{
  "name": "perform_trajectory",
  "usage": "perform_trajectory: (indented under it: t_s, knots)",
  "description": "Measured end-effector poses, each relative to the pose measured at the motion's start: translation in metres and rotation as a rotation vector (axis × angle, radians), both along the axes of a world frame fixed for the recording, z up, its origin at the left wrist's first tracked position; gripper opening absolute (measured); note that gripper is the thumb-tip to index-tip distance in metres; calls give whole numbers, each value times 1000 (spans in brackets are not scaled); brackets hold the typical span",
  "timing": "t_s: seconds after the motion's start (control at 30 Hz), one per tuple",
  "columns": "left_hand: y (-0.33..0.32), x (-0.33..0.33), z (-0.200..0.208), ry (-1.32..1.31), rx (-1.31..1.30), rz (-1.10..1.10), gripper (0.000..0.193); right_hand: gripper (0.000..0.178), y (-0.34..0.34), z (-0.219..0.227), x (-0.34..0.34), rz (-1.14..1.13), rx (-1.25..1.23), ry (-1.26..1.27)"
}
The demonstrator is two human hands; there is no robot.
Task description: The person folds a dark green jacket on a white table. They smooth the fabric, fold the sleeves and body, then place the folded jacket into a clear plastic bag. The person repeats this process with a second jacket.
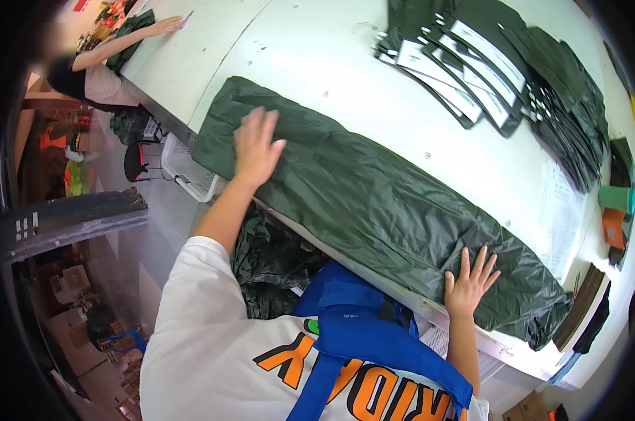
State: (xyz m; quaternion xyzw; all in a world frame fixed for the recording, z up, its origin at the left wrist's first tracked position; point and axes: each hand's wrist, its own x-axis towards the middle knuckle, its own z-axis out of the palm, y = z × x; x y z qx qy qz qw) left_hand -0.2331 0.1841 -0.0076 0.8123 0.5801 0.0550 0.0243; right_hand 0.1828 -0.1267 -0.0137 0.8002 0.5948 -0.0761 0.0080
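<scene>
A long folded piece of dark green, shiny, thin fabric (373,196) lies along the near edge of the white table, wrinkled over much of its length. My left hand (257,151) is on its left part, fingers stretched and slightly blurred, holding nothing. Toward the right end, my right hand (469,284) lies flat on the fabric with its fingers spread. Further back at the right, folded dark green packs (465,70) with white labels lie in an overlapping pile.
The white table (310,63) stretches away to the far left, where another person's hand (164,27) rests on it. Below the near edge are a white plastic basket (184,168) and dark crumpled fabric (265,266). A green cylindrical container (617,200) stands at the right.
</scene>
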Motion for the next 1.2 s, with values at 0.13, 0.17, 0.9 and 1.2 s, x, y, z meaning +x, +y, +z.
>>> perform_trajectory:
  t_s: [0.13, 0.17, 0.9, 1.2]
  knots:
    - [104, -18, -30, -49, 264, 196, 60, 62, -3, -8, 2, 33, 5, -70]
    - [137, -41, -32, -19, 264, 308, 58, 62, -3, -8, 2, 42, 2, -75]
    - [-68, -59, -4, -1472, -185, 910, 44, 63, 5, 1, -6, -52, 16, 12]
    - [-94, -44, -7, -1614, -556, 930, 28, 96, 14, 42, -70, -149, 186, 367]
